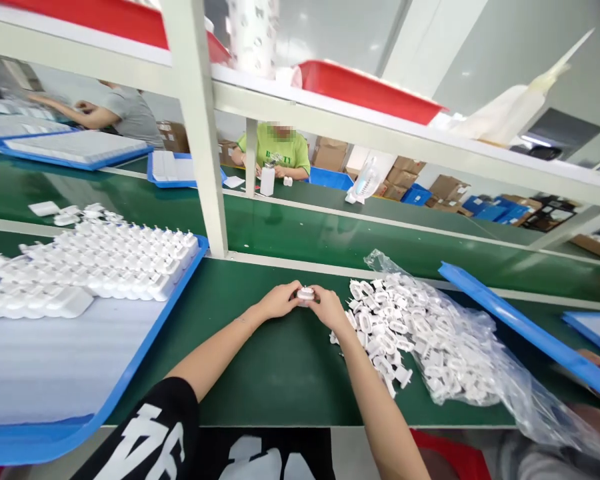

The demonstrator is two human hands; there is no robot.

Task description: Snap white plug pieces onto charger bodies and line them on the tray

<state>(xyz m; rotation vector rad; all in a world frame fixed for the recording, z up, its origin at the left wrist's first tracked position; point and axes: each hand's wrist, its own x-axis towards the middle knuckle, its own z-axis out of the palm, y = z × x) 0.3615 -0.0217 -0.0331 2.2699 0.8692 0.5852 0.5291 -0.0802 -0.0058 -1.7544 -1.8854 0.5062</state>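
Far left: blue tray on the green counter, with white units in close rows across its farther part; its nearer part shows a pale liner. Centre: left hand, fingers pinching the left side of a small white piece, which sits between both hands just above the counter. Right hand: fingers pinching the same piece from its right side. Right: loose white parts heaped beside the right forearm, more inside a clear plastic bag. Far right: tilted blue tray.
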